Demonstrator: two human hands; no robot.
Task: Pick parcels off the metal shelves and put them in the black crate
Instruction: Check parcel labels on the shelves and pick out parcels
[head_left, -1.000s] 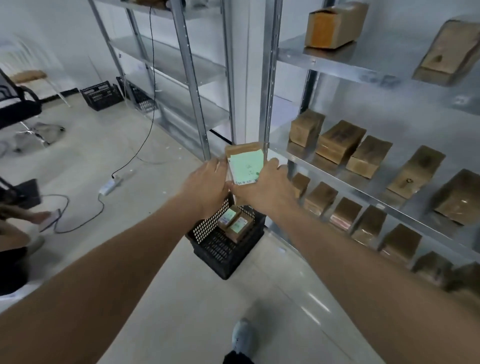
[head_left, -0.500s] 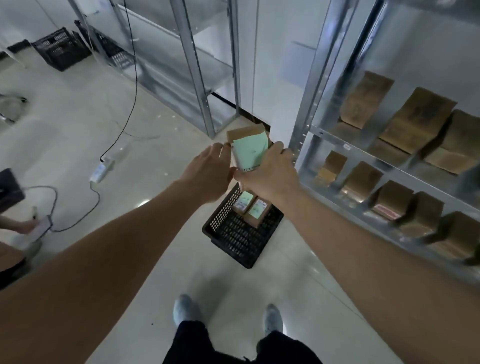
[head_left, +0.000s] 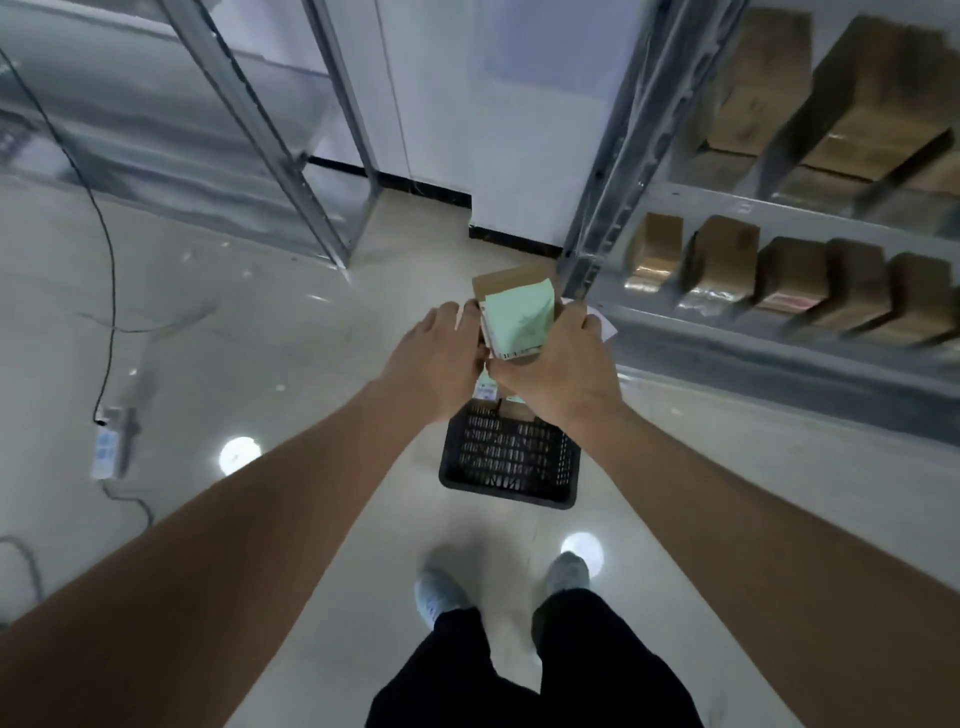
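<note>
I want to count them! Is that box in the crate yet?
Not yet. Both hands hold the box above the crate.

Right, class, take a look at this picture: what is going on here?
A person stands over a black crate on the floor and holds a brown parcel with a green label above it. Both the left hand and the right hand grip the parcel, which is not yet in the crate. At least one labelled parcel already lies in the crate's far end. Many more brown parcels wait on the metal shelves to the right.
</note>
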